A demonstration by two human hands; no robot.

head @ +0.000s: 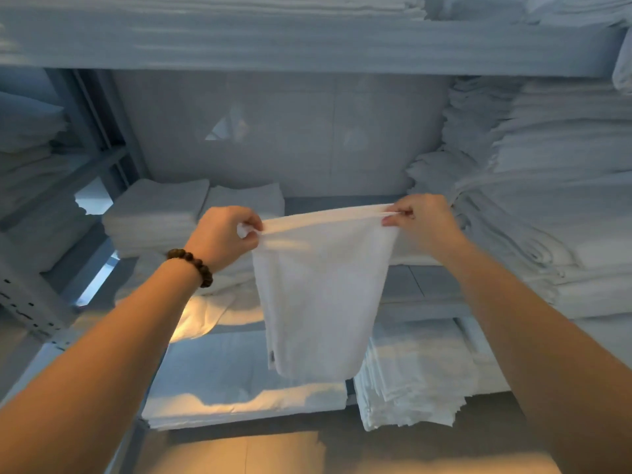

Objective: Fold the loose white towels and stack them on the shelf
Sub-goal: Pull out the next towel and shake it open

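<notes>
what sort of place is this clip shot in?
Probably a linen storeroom, perhaps a hotel's or laundry's. Metal shelving carries stacks of folded white linen on several levels, and the left hand and right hand pinch a loose white towel by its top edge.

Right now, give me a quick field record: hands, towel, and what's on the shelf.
towel: hanging in the air, top edge stretched between the hands
left hand: pinches its upper left corner
right hand: pinches its upper right corner
shelf: folded stacks at back left, tall pile at right
bracelet: beaded, on left wrist
</notes>
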